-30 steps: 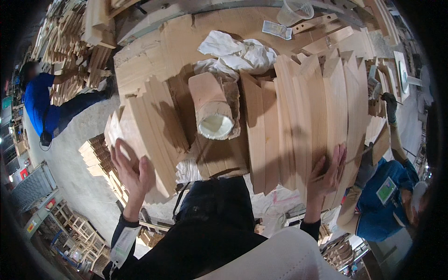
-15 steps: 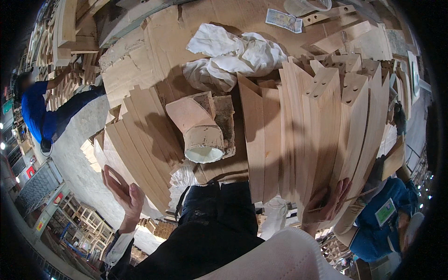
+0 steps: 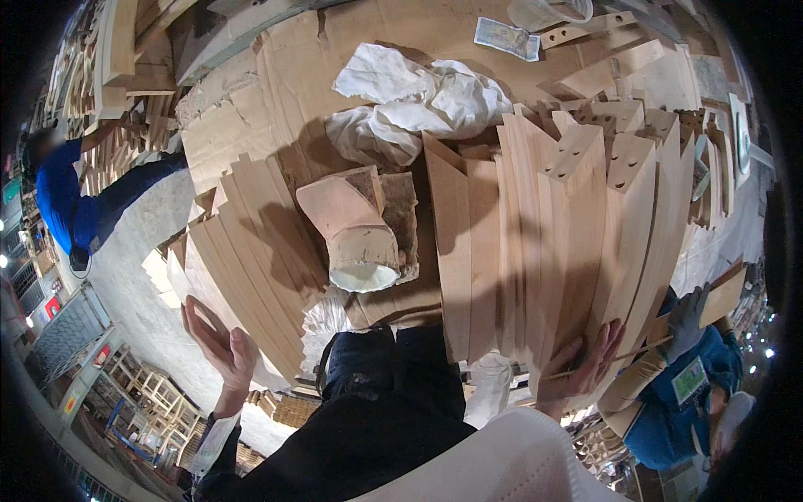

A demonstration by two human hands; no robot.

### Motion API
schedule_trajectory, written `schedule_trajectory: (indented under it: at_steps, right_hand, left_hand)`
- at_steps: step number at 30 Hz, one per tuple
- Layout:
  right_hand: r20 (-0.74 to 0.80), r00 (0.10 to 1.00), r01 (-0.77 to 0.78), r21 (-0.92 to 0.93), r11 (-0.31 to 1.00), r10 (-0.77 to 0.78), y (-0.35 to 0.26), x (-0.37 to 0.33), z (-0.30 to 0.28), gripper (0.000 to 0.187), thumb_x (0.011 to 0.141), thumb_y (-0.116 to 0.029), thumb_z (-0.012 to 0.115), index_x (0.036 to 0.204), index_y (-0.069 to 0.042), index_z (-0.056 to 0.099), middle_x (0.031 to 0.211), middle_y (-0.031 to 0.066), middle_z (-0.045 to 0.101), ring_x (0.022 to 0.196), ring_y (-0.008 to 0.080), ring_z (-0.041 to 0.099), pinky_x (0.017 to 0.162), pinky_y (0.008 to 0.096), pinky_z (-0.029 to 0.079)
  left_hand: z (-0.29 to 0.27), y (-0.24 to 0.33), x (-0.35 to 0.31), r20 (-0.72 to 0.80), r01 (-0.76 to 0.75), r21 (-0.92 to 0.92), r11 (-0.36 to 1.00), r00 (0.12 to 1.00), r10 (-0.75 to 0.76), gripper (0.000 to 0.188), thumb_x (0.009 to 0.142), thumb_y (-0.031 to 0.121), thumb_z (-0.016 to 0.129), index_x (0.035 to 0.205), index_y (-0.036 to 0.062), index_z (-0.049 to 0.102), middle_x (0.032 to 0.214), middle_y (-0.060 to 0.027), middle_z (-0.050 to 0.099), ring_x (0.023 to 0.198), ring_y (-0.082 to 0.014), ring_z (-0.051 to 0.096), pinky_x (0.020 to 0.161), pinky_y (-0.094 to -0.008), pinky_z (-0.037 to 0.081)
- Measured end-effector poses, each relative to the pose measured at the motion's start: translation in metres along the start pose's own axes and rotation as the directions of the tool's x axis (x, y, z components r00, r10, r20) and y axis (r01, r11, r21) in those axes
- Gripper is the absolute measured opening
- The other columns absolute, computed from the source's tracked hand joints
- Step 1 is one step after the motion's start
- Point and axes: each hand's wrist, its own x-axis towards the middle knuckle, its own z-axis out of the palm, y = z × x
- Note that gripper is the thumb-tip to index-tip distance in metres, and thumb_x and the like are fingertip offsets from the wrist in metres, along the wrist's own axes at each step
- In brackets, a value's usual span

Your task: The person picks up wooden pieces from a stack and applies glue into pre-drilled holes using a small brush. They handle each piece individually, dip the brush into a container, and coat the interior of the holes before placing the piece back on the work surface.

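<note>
My left hand (image 3: 222, 347) is open, thumb apart from the fingers, beside the near end of the left stack of wooden slats (image 3: 251, 268). My right hand (image 3: 581, 364) is also open, fingers stretched, at the near ends of the right stack of wooden pieces (image 3: 523, 243). Whether either palm touches the wood, I cannot tell. Several right-hand pieces have slanted far ends with drilled holes. Between the stacks sits a beige elbow-shaped tube (image 3: 360, 238) with a white-lined opening, against a rough brown block (image 3: 403, 213).
A crumpled white cloth (image 3: 435, 100) lies on the cardboard (image 3: 293, 75) beyond the tube. Farther back are a banknote-like paper slip (image 3: 507, 38) and a clear plastic tub (image 3: 552, 10). A person in blue (image 3: 63, 192) stands at far left; a gloved co-worker (image 3: 690, 389) is close at right.
My hands stay almost in place. At right, the co-worker's gloved hand and the wooden piece by it have come down nearer the co-worker's body. The view has shifted very slightly.
</note>
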Motion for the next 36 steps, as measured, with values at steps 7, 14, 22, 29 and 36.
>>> schedule_trajectory:
  at_steps: [7,14,22,29,36]
  right_hand:
    - [-0.004,1.0,0.0,-0.022,1.0,0.0,-0.005,0.002,-0.004,0.036,0.092,-0.009,0.049,0.125,0.005,0.051,0.129,0.0239,0.053,0.123,0.0441,0.047,0.102,0.0504,0.039]
    - [-0.027,1.0,0.01,-0.016,1.0,-0.011,-0.003,0.0,-0.003,0.036,0.091,-0.008,0.05,0.125,0.005,0.052,0.129,0.0233,0.054,0.123,0.0438,0.048,0.102,0.0491,0.04]
    - [-0.019,1.0,0.0,0.003,1.0,0.0,-0.005,0.0,-0.003,0.037,0.091,-0.008,0.05,0.127,0.003,0.051,0.13,0.0228,0.053,0.124,0.0432,0.047,0.102,0.049,0.039]
    - [-0.038,0.999,0.015,0.021,1.0,-0.015,-0.006,0.001,-0.003,0.039,0.091,-0.007,0.051,0.128,0.003,0.05,0.13,0.0228,0.053,0.124,0.0433,0.047,0.102,0.0493,0.039]
    - [-0.1,0.994,0.037,0.016,0.999,-0.035,-0.007,0.001,-0.001,0.037,0.091,-0.008,0.053,0.127,0.002,0.052,0.13,0.0193,0.054,0.124,0.0394,0.048,0.102,0.0478,0.04]
  left_hand:
    - [0.0,0.002,0.002,0.011,0.009,-0.06,0.998,1.0,-0.009,0.078,0.094,0.038,0.05,0.146,-0.0032,0.009,0.151,-0.0196,0.011,0.143,-0.0315,0.004,0.115,-0.0462,0.009]
    - [-0.001,-0.007,-0.002,0.016,-0.027,-0.06,0.998,0.999,0.028,0.076,0.094,0.036,0.053,0.146,-0.0011,0.013,0.15,-0.0207,0.006,0.141,-0.0335,0.009,0.112,-0.0502,0.017]
    - [0.0,-0.009,-0.001,-0.011,-0.055,-0.024,0.998,0.998,0.055,0.075,0.095,0.038,0.05,0.146,-0.0024,0.014,0.146,-0.0253,0.016,0.139,-0.0377,0.018,0.109,-0.0521,0.022]
    - [-0.003,-0.011,0.001,0.002,-0.084,0.088,0.993,0.996,0.084,0.072,0.095,0.036,0.05,0.145,-0.003,0.017,0.146,-0.0263,0.017,0.14,-0.0385,0.015,0.11,-0.0504,0.021]
    - [-0.004,-0.015,0.003,0.0,-0.105,0.154,0.983,0.994,0.106,0.069,0.093,0.033,0.052,0.144,-0.0012,0.022,0.148,-0.0228,0.021,0.139,-0.0379,0.016,0.11,-0.0511,0.018]
